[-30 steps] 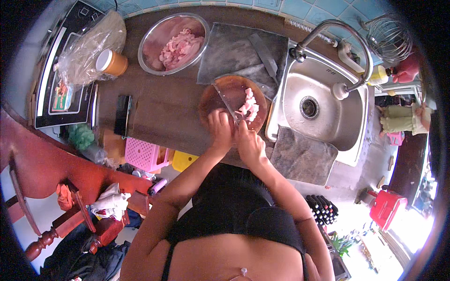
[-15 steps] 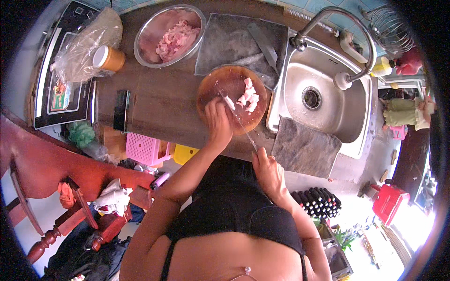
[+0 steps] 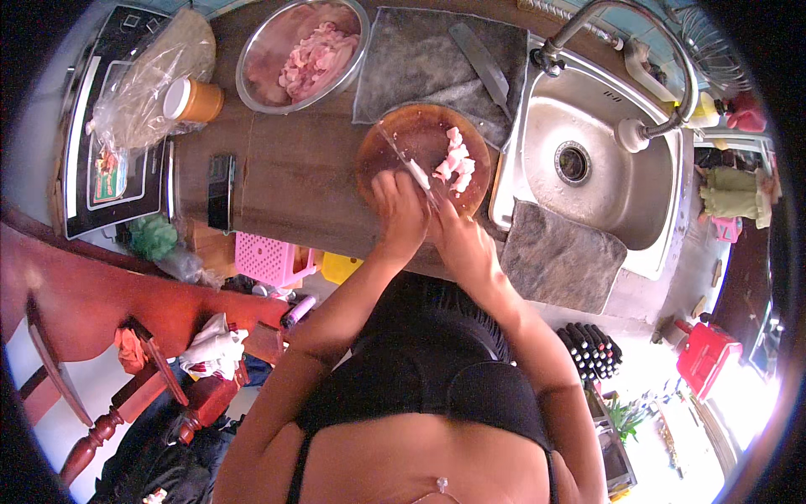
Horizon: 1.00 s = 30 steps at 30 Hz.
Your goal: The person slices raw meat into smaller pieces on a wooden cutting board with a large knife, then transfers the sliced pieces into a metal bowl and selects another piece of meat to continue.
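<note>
On the counter lies a round wooden cutting board (image 3: 382, 160). My right hand (image 3: 460, 239) is closed round the handle of a knife (image 3: 393, 141), whose blade slants across the board toward the far left. Just left of the blade, my left hand (image 3: 400, 206) rests on the board with its fingers bent down together; what is under them is hidden. A pale strip of meat (image 3: 417, 175) lies along the blade by those fingertips. Several pieces of cut pink meat (image 3: 456, 161) sit in a small heap on the board's right side.
Beyond the board stand a metal bowl (image 3: 256, 84) of meat pieces and a grey cloth (image 3: 403, 63) with a cleaver (image 3: 478, 67) on it. A sink (image 3: 546, 143) with a tap (image 3: 684, 92) is at right, a dark mat (image 3: 562, 256) before it. Leftward lie a phone (image 3: 221, 191) and an orange-brown jar (image 3: 195, 101).
My right hand has pushed forward with the knife and is now over the board's near edge, close to my left hand. The whole view has shifted slightly.
</note>
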Available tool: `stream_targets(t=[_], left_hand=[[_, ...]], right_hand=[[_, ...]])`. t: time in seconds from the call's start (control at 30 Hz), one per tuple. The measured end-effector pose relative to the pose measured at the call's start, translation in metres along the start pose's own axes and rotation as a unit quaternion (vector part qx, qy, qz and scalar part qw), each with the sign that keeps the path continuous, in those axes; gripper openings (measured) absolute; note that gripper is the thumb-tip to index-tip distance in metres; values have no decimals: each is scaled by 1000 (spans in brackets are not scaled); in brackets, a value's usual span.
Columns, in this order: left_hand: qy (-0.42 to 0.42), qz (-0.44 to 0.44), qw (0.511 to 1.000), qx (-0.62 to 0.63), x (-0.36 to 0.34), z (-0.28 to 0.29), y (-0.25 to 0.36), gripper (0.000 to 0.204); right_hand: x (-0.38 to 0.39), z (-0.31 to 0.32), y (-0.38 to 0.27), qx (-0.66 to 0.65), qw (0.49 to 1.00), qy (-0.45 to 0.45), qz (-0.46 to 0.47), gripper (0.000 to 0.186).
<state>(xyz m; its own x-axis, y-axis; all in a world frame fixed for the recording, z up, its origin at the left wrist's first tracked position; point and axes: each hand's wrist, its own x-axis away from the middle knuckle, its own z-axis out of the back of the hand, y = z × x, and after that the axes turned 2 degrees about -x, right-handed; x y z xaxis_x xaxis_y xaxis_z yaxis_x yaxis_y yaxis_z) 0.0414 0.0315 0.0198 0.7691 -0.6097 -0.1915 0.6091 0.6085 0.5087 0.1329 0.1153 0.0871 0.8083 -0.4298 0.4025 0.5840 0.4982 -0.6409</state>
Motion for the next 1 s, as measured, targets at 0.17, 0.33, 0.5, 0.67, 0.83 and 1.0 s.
stream_targets(t=[0.17, 0.33, 0.5, 0.67, 0.83, 1.0], left_hand=[[9, -11, 999, -31, 4, -2, -5, 32], [4, 1, 999, -39, 1, -3, 2, 29], [12, 7, 999, -36, -1, -3, 3, 25], [14, 5, 999, -43, 1, -1, -1, 20], [61, -8, 998, -7, -1, -8, -2, 18], [87, -32, 994, 54, -5, -4, -6, 22]], right_hand=[[64, 1, 28, 66, 995, -44, -64, 23], [4, -9, 16, 3, 999, 34, 30, 17], [-11, -16, 10, 49, 999, 10, 10, 15], [66, -1, 32, 110, 990, -46, -80, 15], [22, -8, 27, 70, 997, 41, -12, 19], [8, 12, 15, -57, 995, 87, 8, 19]])
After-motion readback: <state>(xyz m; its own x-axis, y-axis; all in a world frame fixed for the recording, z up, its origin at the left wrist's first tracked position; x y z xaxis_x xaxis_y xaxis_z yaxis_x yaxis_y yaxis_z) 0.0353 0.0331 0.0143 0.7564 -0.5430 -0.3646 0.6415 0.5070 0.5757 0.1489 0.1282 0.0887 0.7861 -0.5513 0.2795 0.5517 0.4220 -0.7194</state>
